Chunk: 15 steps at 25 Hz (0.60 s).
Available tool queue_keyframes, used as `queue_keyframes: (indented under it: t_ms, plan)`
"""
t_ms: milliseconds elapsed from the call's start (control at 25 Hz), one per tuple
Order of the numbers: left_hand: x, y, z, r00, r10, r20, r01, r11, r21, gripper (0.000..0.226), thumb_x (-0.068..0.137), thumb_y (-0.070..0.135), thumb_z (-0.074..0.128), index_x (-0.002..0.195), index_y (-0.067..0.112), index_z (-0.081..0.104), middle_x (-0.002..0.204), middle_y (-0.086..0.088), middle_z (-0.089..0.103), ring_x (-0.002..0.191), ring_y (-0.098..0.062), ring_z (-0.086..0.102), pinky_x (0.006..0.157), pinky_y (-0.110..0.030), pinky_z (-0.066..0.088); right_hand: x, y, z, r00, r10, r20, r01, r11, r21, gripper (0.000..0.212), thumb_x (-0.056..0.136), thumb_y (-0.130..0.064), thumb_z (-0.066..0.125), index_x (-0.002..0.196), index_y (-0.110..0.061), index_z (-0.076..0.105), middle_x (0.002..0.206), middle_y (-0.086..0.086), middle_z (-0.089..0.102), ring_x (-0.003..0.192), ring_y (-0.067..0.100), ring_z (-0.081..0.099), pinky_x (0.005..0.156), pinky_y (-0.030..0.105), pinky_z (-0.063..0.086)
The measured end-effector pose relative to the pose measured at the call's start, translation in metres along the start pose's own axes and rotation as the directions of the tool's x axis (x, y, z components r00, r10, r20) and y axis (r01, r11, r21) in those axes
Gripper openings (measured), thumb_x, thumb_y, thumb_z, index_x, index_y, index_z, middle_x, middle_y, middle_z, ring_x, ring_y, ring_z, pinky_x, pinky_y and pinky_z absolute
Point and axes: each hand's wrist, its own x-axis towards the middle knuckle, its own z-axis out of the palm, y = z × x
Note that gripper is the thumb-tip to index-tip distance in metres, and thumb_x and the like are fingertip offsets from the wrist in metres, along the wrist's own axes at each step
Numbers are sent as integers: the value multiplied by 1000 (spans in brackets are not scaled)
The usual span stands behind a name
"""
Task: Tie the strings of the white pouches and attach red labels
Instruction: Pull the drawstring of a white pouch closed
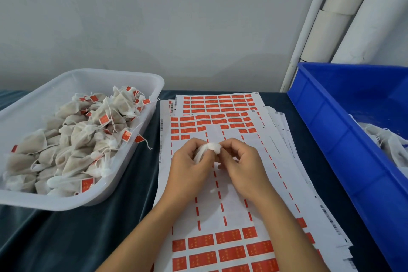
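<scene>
Both hands work one pouch (210,148) above the middle of the label sheets (223,194). My left hand (187,168) grips the body of the pouch, fingers curled round it. My right hand (240,168) pinches at the gathered neck, fingertips closed on fabric or string. Judgement: this is the tying step, with no label on this pouch yet.

Layout reads as a line, right to left. Blue bin (344,139) at right holds what look like untied pouches; only a few show at its far edge. White tray (136,152) at left holds the finished pile (84,139), most carrying a red label (127,136) on the string. Sheets sit between the two, so a label is just under my hands once the knot is done. The top sheet is already stripped across its middle; red labels remain at the far end and the near end.

Holding the pouch in the air, not on the counter (66,238), keeps both ends of the string free to pull.

Not resolved: the string itself is too thin and white-on-white to see, so I cannot tell whether the knot is begun or tight. My fingers cover most of the pouch. The bin is cut off at the right edge, so its stock is unknown. Label print is unreadable.
</scene>
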Motion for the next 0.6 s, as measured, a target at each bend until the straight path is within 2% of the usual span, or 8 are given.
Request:
queue_keyframes:
  t_ms: [80, 240, 320, 440, 600]
  plan:
    - [0, -1, 1, 999, -37, -28, 37, 999, 7, 4, 97, 29, 69, 97, 25, 67, 90, 7, 73, 88, -13, 71, 73, -19, 57, -1, 1, 3, 998, -59, -21, 56, 990, -128, 9, 102, -34, 61, 107, -34, 69, 97, -21, 71, 97, 0, 66, 80, 13, 56]
    - [3, -1, 1, 998, -59, -20, 59, 998, 4, 2, 97, 27, 70, 97, 25, 70, 88, 9, 73, 87, -12, 70, 74, -20, 58, -1, 3, 2, 990, -136, -31, 125, 964, -233, 6, 101, -29, 63, 105, -31, 67, 99, -22, 66, 97, -3, 62, 79, 8, 51]
    - [4, -1, -1, 997, -69, -24, 68, 998, -10, 4, 98, 26, 70, 96, 23, 72, 87, 7, 73, 87, -15, 71, 75, -23, 60, 0, 3, 2, 986, -163, -42, 146, 952, -271, 6, 100, -29, 65, 104, -29, 69, 99, -21, 65, 95, 0, 61, 77, 9, 51]
    - [4, -2, -2, 995, -92, -28, 91, 995, -31, 5, 98, 24, 69, 95, 22, 73, 86, 6, 73, 86, -17, 71, 76, -25, 61, -1, 3, 2, 978, -189, -85, 157, 944, -289, 9, 99, -30, 66, 107, -30, 70, 105, -21, 64, 101, 3, 61, 84, 14, 53]
    - [4, -2, -1, 997, -81, -2, 81, 997, 11, 9, 99, 24, 67, 92, 25, 73, 83, 8, 74, 82, -12, 70, 67, -16, 57, -4, -5, -2, 968, -234, -87, 213, 956, -202, 24, 98, -41, 64, 121, -35, 68, 120, -26, 63, 118, 1, 57, 93, 9, 48]
